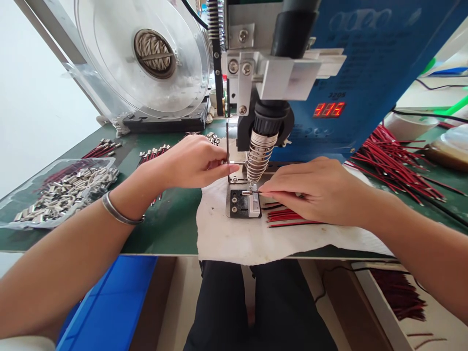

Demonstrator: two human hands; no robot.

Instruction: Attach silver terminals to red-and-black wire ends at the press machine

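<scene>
Head view: one slim dark wire [258,191], pinched in right hand [310,192], its end at a small silver metal connector [247,193] on the black rectangular block [242,209]; probably light, limp, best gripped near its tip. Left hand [192,161]: fingertips bunched (gripping anything? I cannot tell).

A big clear reel [109,29] stands back left, near a pale wall [29,97]. Below the green table [175,236], on the left, is a blue box [115,295]. At right sits a white tub [415,127], beside a brownish container [451,152] — perhaps a bowl.
</scene>
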